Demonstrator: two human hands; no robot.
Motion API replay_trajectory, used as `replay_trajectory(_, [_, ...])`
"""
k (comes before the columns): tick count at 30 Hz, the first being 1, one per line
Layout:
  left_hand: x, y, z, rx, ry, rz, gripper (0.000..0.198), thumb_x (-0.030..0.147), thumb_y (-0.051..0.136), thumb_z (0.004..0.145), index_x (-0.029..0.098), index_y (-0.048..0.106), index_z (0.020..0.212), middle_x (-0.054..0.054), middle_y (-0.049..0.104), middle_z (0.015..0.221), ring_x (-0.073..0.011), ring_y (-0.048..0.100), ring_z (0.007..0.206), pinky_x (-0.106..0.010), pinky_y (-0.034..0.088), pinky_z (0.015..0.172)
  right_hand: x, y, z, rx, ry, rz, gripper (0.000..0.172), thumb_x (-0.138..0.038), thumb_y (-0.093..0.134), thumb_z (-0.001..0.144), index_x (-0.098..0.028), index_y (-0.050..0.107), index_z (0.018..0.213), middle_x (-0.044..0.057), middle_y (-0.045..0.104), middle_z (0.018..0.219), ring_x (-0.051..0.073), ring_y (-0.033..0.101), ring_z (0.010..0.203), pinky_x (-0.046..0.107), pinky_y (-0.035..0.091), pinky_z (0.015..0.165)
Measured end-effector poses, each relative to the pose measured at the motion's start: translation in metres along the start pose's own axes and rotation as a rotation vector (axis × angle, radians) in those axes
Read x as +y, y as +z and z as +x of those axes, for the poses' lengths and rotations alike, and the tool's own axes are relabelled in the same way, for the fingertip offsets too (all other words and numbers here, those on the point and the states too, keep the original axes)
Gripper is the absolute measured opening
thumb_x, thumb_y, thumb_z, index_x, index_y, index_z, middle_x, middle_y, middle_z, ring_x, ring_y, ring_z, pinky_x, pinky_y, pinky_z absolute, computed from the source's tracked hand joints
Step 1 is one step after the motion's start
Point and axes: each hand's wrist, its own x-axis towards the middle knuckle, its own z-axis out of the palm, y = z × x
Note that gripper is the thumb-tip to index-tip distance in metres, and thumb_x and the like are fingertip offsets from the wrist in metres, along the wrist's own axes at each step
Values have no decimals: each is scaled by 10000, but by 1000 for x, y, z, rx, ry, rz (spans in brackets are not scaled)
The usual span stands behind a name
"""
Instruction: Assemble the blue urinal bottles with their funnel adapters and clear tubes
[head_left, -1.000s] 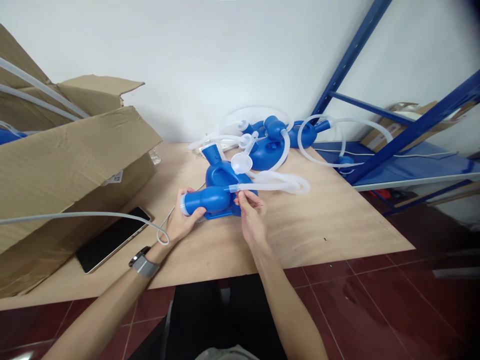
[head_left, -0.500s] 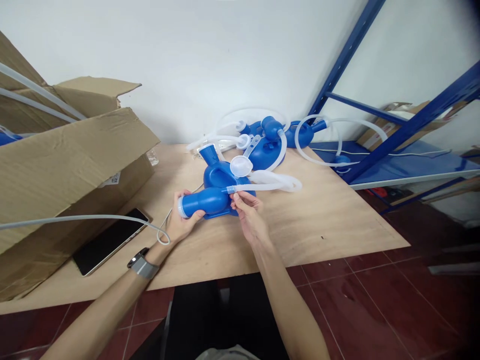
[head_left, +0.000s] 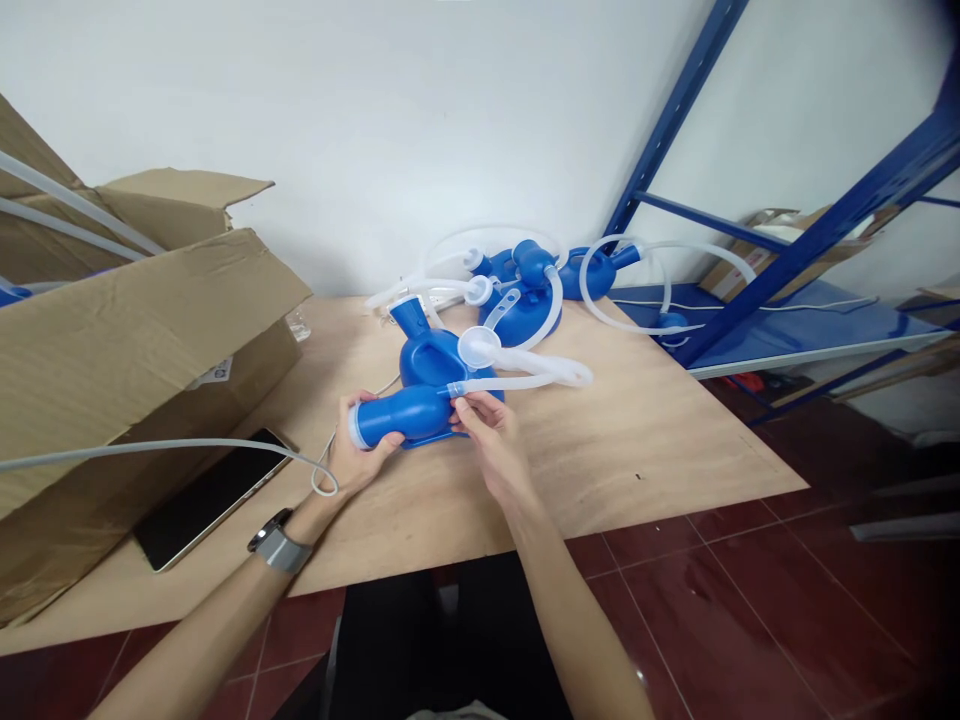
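Observation:
My left hand (head_left: pixel 361 452) is closed round the wide, white-rimmed end of a blue plastic funnel piece (head_left: pixel 405 414). From its narrow end runs a translucent hose (head_left: pixel 517 381), looped back on itself to the right. My right hand (head_left: pixel 491 440) pinches the hose end at the joint with the funnel piece; the fingertips are partly hidden. Behind both hands lies a blue urinal bottle (head_left: pixel 420 350) with an open neck pointing up and left. A round white cap with a strap (head_left: pixel 480 345) rests against that bottle.
More blue bottles (head_left: pixel 517 315) with hoses lie against the wall. A phone (head_left: pixel 214 500) and an open cardboard box (head_left: pixel 150 340) are on the left, with a grey cable (head_left: pixel 247 443) crossing in front. At the right stands a blue metal shelf (head_left: pixel 787 320).
The view has shifted slightly, so everything sits a little further left. Both hands keep their hold on the funnel piece and hose, which have barely moved against the table.

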Motion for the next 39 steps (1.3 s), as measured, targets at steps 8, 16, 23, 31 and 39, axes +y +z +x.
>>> replay_trajectory(8, [8,5,11,12,-323,-407,592,658,817,766,257,528,1091,61,538,755,-113,525,494,-223,447,392,-6,-43,7,61,-432,-839,509,-550,830,841,-317,773,1290,122,628,1333,348,631,1230,562,543,1068])
replay_trajectory(16, [11,12,20,88,-387,-477,604,741,776,765,238,558,1018,54,584,699,-114,539,461,-228,439,396,6,-64,24,-150,-425,-1084,873,-606,737,918,-383,355,1671,103,362,1723,383,373,1580,634,349,1267])
replay_trajectory(23, [13,7,23,88,-390,-510,591,740,759,787,228,570,1016,38,626,723,-119,566,485,-226,446,397,-35,-110,9,-330,-295,-1050,862,-546,765,917,-413,358,1666,36,340,1759,329,343,1614,578,293,1322])
replay_trajectory(31, [15,5,27,180,-415,-551,579,728,790,758,246,541,959,68,571,692,-101,518,472,-205,422,380,-90,-191,-5,-304,-177,-1052,854,-510,825,868,-412,445,1626,36,408,1724,361,371,1600,597,312,1321])
replay_trajectory(39, [14,6,24,153,-383,-505,664,672,880,669,260,521,1045,50,606,816,-111,558,536,-210,443,405,-115,-162,4,-159,-587,-1152,616,-483,774,928,-385,592,1509,92,574,1571,359,550,1454,623,472,1204])
